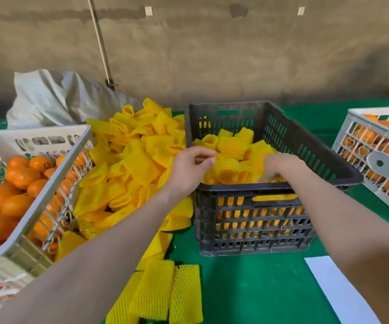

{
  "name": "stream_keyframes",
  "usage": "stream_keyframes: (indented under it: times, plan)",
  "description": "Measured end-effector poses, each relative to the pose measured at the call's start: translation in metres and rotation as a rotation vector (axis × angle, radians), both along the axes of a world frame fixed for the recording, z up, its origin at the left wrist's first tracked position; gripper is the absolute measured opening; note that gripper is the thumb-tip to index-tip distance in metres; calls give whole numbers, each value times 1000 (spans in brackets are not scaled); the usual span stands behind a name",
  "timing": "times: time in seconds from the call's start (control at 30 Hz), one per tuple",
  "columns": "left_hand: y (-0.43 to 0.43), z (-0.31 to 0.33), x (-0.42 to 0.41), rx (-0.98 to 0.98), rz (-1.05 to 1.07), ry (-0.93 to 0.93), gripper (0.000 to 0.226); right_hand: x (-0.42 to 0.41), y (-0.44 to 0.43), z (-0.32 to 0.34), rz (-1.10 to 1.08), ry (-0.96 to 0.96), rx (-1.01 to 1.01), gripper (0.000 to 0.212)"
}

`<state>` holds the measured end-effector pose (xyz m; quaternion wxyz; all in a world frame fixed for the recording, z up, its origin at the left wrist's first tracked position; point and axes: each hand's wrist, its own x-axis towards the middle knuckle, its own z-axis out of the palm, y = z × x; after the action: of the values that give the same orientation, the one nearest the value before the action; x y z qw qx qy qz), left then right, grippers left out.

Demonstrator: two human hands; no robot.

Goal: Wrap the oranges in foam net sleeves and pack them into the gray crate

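Note:
The dark gray crate [270, 188] stands in the middle of the green table, filled with several oranges wrapped in yellow foam net sleeves [232, 146]. My left hand [190, 166] hovers over the crate's left rim with loosely curled fingers and holds nothing. My right hand [280, 166] reaches down into the crate among the wrapped oranges, against one wrapped orange [257, 157]; its fingers are hidden. Left of the crate lies a big pile of loose sleeves [130, 164]. Bare oranges [18, 181] fill a white basket [46, 192] at the far left.
A second white crate [380, 163] of oranges stands at the right edge. A pale sack [55, 97] lies behind the sleeve pile. Flat sleeves [165, 293] lie near the front, and white paper [338, 291] at the front right. A concrete wall is behind the table.

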<state>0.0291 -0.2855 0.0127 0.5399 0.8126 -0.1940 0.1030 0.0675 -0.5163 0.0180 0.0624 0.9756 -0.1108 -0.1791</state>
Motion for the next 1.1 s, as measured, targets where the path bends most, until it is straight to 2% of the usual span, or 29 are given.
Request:
stream_keyframes:
  times: [0.07,0.17,0.23,0.33,0.43,0.5,0.6,0.67,0.8,0.87,0.93,1.03,1.07,1.1]
  plan:
    - [19,7,-1,-231,5,147,12,-6,10,7,-38,-352,28,45]
    - [54,15,0,-329,92,247,10,-15,46,19,105,-783,168,35]
    - [77,18,0,-382,132,282,11,-23,81,28,236,-940,280,28]
    - [107,19,0,-439,164,306,8,-37,135,34,440,-1034,446,20]
    - [137,15,-4,-465,211,307,11,-51,192,24,659,-982,601,16]
    - [156,9,-8,-454,258,302,13,-55,227,3,759,-788,622,18]
    - [178,2,-18,-444,291,315,16,-48,263,-41,793,-392,452,25]
    - [191,-1,-25,-444,296,330,15,-42,275,-71,814,-250,365,33]
    - [212,-5,-38,-417,292,360,12,-33,289,-127,815,-199,90,42]
    - [221,-5,-43,-393,273,356,12,-29,290,-137,742,-231,89,37]
    - [230,-4,-46,-362,262,325,16,-24,291,-132,631,-340,308,31]
    - [241,-1,-45,-297,273,283,17,-26,295,-96,414,-482,916,16]
    - [244,0,-43,-246,267,285,18,-30,297,-82,376,-504,1071,18]
    - [245,2,-41,-190,240,313,25,-35,298,-70,349,-517,1181,30]
